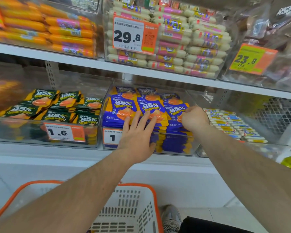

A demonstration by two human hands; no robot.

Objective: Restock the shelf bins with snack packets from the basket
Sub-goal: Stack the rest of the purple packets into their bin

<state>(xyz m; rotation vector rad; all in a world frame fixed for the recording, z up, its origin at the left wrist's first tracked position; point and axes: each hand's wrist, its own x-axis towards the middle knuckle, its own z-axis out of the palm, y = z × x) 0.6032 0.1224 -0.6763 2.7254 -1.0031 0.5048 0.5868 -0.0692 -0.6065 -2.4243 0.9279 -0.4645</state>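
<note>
Head-worn, wide-angle, looking forward and down, close to shelf bins [148, 140] just beyond the fingers [142, 120].

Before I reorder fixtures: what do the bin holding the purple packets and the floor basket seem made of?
The bin looks like clear glossy rigid plastic: packets show through its walls, which catch glare. The basket looks like matte white moulded plastic with slotted sides and an orange rim.

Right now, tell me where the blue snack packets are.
In the head view, the blue snack packets fill the clear middle bin on the lower shelf, right of the green packets, with the left hand resting on them and the right hand beside.
</note>
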